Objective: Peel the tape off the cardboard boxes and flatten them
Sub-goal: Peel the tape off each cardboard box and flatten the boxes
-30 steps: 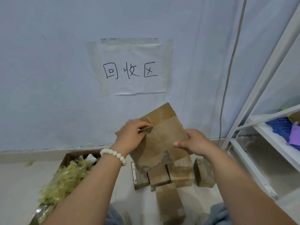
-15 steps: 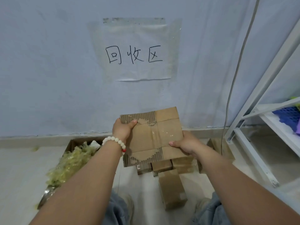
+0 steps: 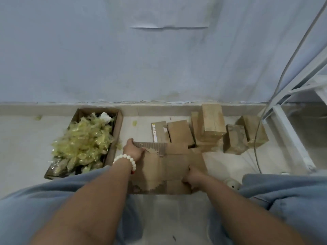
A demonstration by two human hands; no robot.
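A flattened brown cardboard box [image 3: 169,167], its surface torn where tape came off, is held low over the floor between my knees. My left hand [image 3: 133,151], with a white bead bracelet on the wrist, grips its far left corner. My right hand [image 3: 192,177] grips its right edge, fingers curled under. Behind it several small taped cardboard boxes [image 3: 210,128] stand and lie along the wall.
An open cardboard carton [image 3: 115,135] at the left is heaped with crumpled yellowish tape [image 3: 83,144]. A white metal shelf frame [image 3: 290,138] and a hanging cable [image 3: 256,138] are at the right. My blue-clad knees fill both lower corners. The pale wall rises behind.
The flat cardboard has come down from chest height to near the floor, both hands still on it. The view tilted down, so the wall sign has almost left the frame.
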